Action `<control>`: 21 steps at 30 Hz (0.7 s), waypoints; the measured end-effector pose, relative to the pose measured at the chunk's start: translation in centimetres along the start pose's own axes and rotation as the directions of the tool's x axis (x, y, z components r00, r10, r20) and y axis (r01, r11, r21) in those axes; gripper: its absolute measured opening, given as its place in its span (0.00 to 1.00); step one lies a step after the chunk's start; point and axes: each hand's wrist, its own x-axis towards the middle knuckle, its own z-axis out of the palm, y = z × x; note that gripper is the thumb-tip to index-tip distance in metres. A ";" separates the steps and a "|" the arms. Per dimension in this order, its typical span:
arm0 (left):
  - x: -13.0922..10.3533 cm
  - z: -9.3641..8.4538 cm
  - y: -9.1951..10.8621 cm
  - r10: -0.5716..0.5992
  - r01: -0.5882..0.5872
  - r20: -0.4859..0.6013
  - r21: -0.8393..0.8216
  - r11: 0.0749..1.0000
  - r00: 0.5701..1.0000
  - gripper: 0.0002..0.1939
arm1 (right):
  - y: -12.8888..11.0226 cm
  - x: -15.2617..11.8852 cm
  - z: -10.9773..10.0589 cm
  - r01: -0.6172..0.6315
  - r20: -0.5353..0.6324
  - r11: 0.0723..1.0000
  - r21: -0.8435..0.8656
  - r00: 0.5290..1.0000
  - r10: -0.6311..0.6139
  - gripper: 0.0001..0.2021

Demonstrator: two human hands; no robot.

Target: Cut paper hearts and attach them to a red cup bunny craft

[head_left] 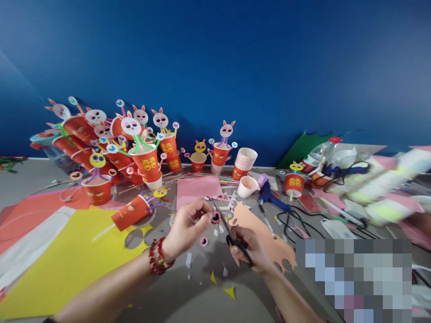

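Note:
Between the thumb and fingertips of my left hand (184,229) is a small pink paper disc (216,218) with a dark heart on it. My right hand (249,247) grips black-handled scissors (239,247), their blades pointing up and left beside the disc's edge. Whether the blades touch the paper I cannot tell. Another pink disc (204,241) with a dark heart lies on the table below my left hand. White and yellow paper scraps (230,293) are scattered under both hands.
Red paper cups with rabbit faces (148,161) crowd the back left. Yellow paper (57,260) covers the left side. Stacked cups (245,162) and pink paper (198,190) are behind my hands. At right lie a blue glue gun (272,197), cables and orange cut paper (256,229).

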 end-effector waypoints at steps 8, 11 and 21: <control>0.0 -0.1 0.0 -0.008 0.008 0.008 0.007 1.000 1.000 0.07 | 0.0 0.0 0.0 0.008 -0.004 1.000 -0.004 1.000 -0.008 0.32; 0.0 -0.1 0.1 -0.003 0.003 0.013 0.011 1.000 1.000 0.07 | 0.0 0.1 0.0 0.010 -0.006 1.000 -0.002 1.000 -0.010 0.32; 0.1 -0.2 0.2 0.003 -0.003 0.021 -0.001 1.000 1.000 0.07 | -0.5 0.1 0.3 -0.013 -0.033 1.000 0.006 0.999 0.013 0.32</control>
